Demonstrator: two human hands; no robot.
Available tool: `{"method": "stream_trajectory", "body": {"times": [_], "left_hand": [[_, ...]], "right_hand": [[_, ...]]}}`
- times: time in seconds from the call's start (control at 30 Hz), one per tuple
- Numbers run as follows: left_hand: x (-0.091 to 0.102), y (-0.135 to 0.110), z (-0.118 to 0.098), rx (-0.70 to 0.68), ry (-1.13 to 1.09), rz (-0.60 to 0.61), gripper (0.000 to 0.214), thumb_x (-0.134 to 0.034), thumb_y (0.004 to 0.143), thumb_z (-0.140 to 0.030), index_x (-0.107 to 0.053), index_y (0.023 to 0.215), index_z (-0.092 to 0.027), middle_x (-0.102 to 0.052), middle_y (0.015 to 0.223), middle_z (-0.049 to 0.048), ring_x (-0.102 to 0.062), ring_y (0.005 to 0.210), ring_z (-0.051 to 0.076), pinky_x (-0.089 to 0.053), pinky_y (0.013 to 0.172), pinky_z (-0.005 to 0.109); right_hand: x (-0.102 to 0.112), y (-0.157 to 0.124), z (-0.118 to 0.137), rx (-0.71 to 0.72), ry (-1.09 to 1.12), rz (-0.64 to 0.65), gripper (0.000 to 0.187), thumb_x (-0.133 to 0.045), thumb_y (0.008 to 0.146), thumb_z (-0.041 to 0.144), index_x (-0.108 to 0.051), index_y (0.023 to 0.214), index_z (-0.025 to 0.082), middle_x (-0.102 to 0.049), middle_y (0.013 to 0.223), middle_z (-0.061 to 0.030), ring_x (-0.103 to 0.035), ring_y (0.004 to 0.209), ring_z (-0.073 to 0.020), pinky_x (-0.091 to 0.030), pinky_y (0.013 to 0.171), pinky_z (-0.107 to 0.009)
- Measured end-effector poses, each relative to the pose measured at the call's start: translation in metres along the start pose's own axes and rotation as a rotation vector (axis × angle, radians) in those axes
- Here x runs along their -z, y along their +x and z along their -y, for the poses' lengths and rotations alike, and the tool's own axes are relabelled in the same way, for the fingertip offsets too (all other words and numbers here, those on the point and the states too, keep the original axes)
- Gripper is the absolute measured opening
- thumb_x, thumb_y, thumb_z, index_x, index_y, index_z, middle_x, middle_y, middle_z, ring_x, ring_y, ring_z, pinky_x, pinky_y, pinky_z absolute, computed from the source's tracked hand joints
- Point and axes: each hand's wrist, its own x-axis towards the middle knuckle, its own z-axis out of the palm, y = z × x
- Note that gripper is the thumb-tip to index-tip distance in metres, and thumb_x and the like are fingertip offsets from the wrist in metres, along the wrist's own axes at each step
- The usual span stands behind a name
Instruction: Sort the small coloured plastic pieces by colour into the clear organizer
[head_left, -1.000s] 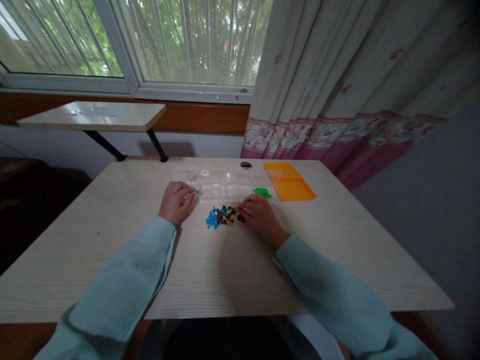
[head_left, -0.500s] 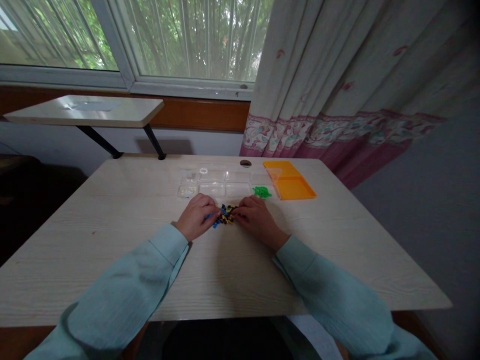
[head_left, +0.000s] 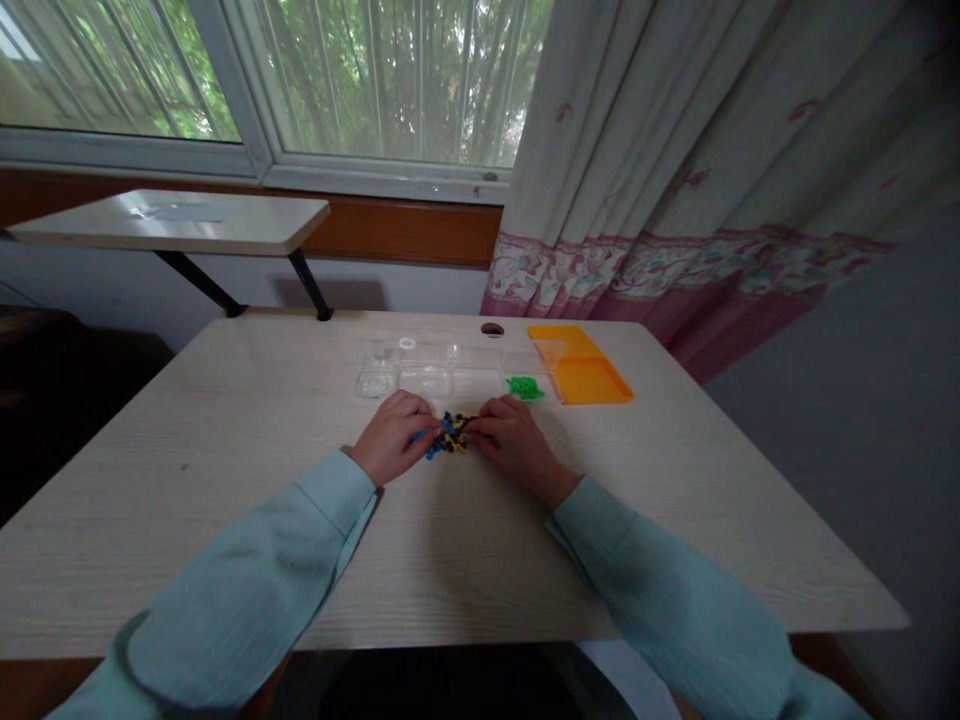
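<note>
Closely, left hand [head_left: 391, 436] and right hand [head_left: 511, 437] flank bead pile [head_left: 451, 432], grip unclear; clear box [head_left: 429, 378] beyond.

orange tray [head_left: 583, 368], curtain [head_left: 675, 150], window [head_left: 375, 80]

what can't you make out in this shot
Head view only:
- Small coloured pieces: too small to tell their shape; left hand and right hand cover the pile's edges.
- Whether either hand pinches a piece: hidden under the knuckles.
- Clear box: left cell's contents too faint.
</note>
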Motion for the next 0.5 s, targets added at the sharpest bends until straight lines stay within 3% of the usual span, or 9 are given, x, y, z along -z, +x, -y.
{"method": "stream_trajectory", "body": {"times": [0.5], "left_hand": [[-0.0003, -0.0005, 0.0014, 0.000, -0.008, 0.001, 0.024, -0.048, 0.092, -0.031, -0.068, 0.088, -0.017, -0.059, 0.085, 0.0064, -0.051, 0.085, 0.018, -0.040, 0.079, 0.034]], "right_hand": [[0.0015, 0.0006, 0.0051, 0.001, -0.013, 0.019, 0.010, -0.063, 0.084, 0.020, -0.072, 0.089, 0.021, -0.062, 0.086, -0.0040, -0.049, 0.088, -0.0182, -0.034, 0.080, -0.032]]}}
